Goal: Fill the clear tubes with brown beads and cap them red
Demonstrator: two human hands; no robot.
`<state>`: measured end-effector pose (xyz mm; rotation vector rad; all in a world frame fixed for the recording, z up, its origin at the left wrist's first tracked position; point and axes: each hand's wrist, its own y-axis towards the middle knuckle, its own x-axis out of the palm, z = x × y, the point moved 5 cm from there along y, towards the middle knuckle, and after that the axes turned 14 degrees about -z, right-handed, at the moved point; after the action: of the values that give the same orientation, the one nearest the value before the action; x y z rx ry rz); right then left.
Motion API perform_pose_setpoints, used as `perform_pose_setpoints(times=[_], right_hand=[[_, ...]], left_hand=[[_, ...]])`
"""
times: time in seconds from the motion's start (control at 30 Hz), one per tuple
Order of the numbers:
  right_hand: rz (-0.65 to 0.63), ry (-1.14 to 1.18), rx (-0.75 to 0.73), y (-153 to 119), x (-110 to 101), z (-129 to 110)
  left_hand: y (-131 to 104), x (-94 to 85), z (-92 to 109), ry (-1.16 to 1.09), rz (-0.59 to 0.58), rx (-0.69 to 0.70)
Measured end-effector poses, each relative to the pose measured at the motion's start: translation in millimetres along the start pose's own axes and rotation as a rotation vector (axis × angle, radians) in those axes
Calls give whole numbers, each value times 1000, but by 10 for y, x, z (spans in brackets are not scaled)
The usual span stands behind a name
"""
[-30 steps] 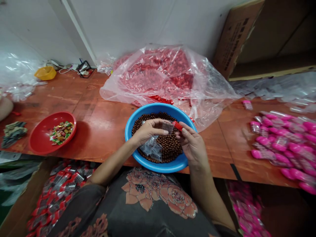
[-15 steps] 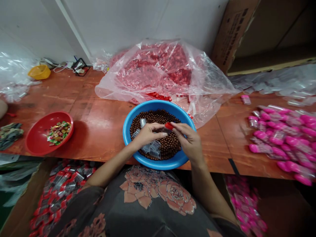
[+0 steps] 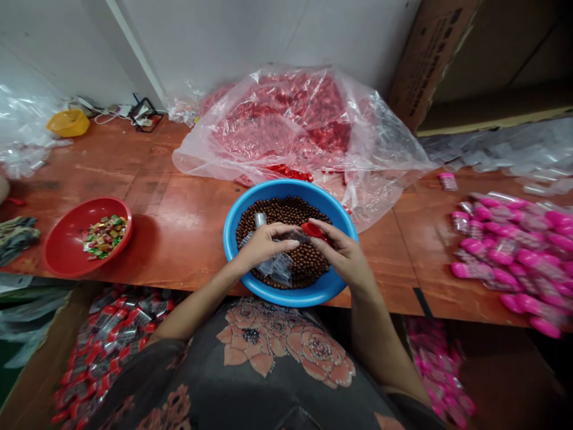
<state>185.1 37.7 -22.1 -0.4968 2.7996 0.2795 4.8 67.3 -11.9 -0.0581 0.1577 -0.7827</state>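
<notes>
Over a blue basin (image 3: 233, 263) of small brown balls (image 3: 308, 263), my left hand (image 3: 267, 243) pinches a small clear plastic container (image 3: 299, 236) between thumb and fingers. Facing it, my right hand (image 3: 344, 251) grips a red cap (image 3: 312, 229) at the container's right end. Whether cap and container touch is hard to make out. Below my left hand, several loose clear containers (image 3: 280, 269) lie on the balls, and another clear container (image 3: 260, 220) stands behind it.
Behind the basin spreads a clear plastic bag (image 3: 286, 119) of red pieces. A red bowl (image 3: 62, 239) with wrapped sweets (image 3: 106, 236) sits left. Pink-capped containers (image 3: 514, 245) are heaped right. Below the table edge, red-capped containers (image 3: 107, 346) fill a box at left.
The red cap has shifted slightly right and tilted, and my right fingers have spread further around it. My left hand keeps its hold on the container. The view has moved a little.
</notes>
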Motion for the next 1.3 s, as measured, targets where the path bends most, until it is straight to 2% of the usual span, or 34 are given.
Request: perform_pose_setpoints(times=[0.13,0.3,0.5,0.73,0.87,1.0,1.17,1.3], right_hand=[[100,-217,-125,-4,-21,-129],[101,-378,-216,-21,64,-251],[209,-334,-254,-80,71,-271],[92,-182,-231,-93,122,-235],[137,-77,-218,-128,111,-219],[132,-248,-282,-140,113,-252],[138,-566,-426,-153,262,-293],[192,-647,-403,-163,329,-305]], left_hand=[[-22,-1,-55,-32,-4,-12],[-57,19,-55,-34,-26,-24],[-92,21,-5,-8,-5,-13],[-125,29,22,64,-2,-12],[-142,59,38,78,-17,21],[-158,63,62,109,1,41],[-171,70,116,64,36,63],[-141,148,140,-79,57,45]])
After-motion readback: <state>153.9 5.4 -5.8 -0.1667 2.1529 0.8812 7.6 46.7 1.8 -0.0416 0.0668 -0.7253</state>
